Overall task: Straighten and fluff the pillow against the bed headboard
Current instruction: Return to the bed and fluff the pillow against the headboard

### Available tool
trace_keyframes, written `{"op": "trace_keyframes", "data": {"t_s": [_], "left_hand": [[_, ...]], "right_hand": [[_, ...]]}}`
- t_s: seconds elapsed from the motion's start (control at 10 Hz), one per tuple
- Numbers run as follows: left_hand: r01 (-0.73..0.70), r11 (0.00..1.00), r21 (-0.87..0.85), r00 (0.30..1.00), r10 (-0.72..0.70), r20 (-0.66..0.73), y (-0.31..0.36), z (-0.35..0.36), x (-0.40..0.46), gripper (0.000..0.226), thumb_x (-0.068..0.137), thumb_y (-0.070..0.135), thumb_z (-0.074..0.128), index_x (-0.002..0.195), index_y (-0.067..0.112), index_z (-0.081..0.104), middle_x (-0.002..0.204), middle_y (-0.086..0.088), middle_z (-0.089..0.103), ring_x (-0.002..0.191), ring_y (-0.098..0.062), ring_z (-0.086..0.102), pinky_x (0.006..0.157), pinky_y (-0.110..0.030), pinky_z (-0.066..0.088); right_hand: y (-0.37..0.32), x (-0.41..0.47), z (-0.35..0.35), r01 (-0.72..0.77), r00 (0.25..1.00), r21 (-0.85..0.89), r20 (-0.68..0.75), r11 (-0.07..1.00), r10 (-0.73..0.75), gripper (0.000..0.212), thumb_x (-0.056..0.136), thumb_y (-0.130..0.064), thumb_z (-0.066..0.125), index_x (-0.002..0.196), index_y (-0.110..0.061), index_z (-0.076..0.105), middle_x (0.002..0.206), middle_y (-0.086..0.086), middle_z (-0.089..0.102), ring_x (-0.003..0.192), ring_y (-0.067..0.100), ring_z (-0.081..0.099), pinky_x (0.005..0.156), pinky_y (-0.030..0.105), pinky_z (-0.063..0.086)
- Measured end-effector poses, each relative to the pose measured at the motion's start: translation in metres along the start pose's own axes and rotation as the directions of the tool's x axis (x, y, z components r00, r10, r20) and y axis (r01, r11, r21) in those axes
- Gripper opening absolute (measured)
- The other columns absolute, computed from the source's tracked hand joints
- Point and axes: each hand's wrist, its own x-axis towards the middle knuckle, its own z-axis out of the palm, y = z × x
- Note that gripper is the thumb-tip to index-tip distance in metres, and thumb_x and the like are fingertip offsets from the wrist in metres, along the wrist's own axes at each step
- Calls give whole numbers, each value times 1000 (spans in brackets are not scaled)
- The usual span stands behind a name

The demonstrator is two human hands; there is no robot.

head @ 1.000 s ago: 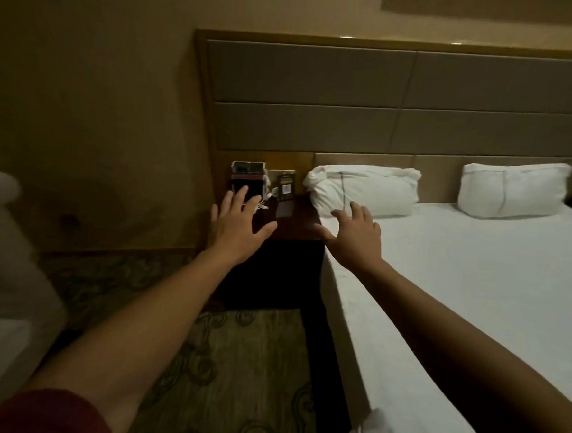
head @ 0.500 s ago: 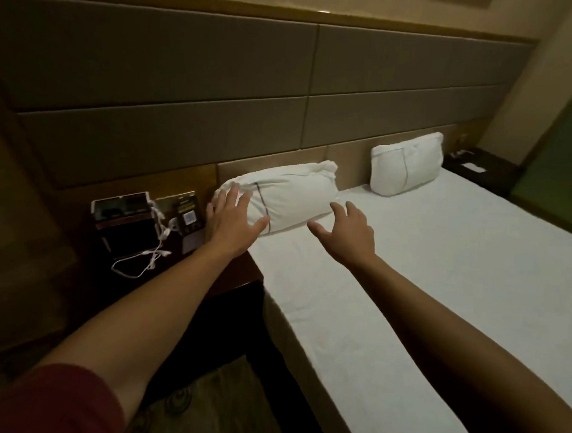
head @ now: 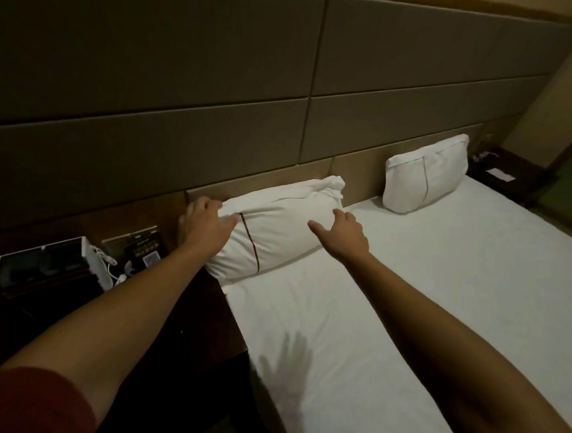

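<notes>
White cord (head: 107, 265): looped on nightstand (head: 55, 289) at far left, beside dark box (head: 40, 261); well clear of work area.
Left hand (head: 203, 226): closed around left end of near pillow (head: 277, 229); fingers curled behind corner toward headboard (head: 185, 93), thumb on front face, cloth pinched between.
Near pillow position: lying on bed (head: 406, 307) at left corner of mattress, back edge touching or just short of headboard base; cannot tell which.
Long axis: runs left to right, roughly along headboard, slightly skewed; left end nearer viewer and overhanging mattress edge toward nightstand.
Facing: broad face turned up and forward; dark stripe crossing left third; bunched, crumpled cloth at right end pointing up-right.
Right hand (head: 344, 233): spread, fingers apart, hovering at right front of pillow; contact uncertain, nothing gripped.
Step in hand: taking hold at both ends.
Recommended method: grip right end as firmly as left, lift slightly, shake to spread filling, smooth bunched end, set back square and flush to headboard.
Caution: avoid dragging left end off mattress.
Far pillow (head: 424, 178): propped against headboard at right, not involved.
</notes>
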Motion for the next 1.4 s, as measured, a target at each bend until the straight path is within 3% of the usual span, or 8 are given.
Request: {"op": "trace_keyframes", "data": {"t_s": [0.5,0.6,0.7,0.8,1.0,1.1,1.2,1.4], "left_hand": [[699,663,-269,689,-522,503,-83,158,262,71,103,54,22,132,0,57,112,-23,69,94,-41,69,84,-48,58],[848,445,-289,516,-563,646,-101,195,265,78,101,63,22,120,0,64,105,-12,70,77,-36,67,59,-41,55],[923,255,-286,382,-549,744,-121,238,275,96,91,80,20,105,-2,67,89,-16,70,76,-32,64,65,-35,50],[838,481,-256,532,-619,577,-142,259,289,99,90,80,17,128,1,62,105,-29,70,98,-42,68,87,-45,55],[805,502,-317,593,-710,380,-142,293,305,107,86,83,18,147,-2,40,134,-33,55,119,-50,57,104,-57,45],[795,384,-470,564,-755,336,-141,314,301,82,93,66,36,137,-1,49,108,-31,66,94,-46,67,86,-58,57],[782,345,-519,542,-787,295,-143,328,293,57,98,42,40,108,-10,61,83,-29,67,82,-46,69,80,-58,59],[703,365,-610,504,-861,65,-128,299,302,47,100,26,37,126,-9,55,122,-31,61,88,-31,58,74,-35,54]], "right_hand": [[-9,302,94,-169,977,-26,126,985,171,83,95,-63,46,153,-6,31,157,17,39,141,37,41,112,45,37],[-9,352,115,-161,979,-66,115,985,168,79,98,-60,45,152,-4,31,156,19,40,141,38,41,112,45,36],[-10,396,148,-171,981,-78,80,982,177,76,99,-58,45,150,-2,34,154,20,42,140,37,41,113,44,36],[-9,417,176,-158,987,-152,-30,976,155,71,96,-58,45,146,-7,40,147,17,49,133,36,48,105,46,42],[25,486,210,-109,994,-230,-57,967,98,67,96,-57,45,142,-8,43,143,18,48,130,38,47,104,50,41],[48,533,227,-213,977,-40,16,976,214,63,99,-53,42,140,-5,47,136,20,55,123,39,55,100,46,45],[73,581,241,-408,911,524,179,748,371,60,98,-54,48,132,-5,56,120,17,64,103,36,66,86,48,59],[102,622,242,-414,909,706,291,574,297,40,96,-21,51,132,-3,54,118,14,65,82,20,68,61,25,58]]}}
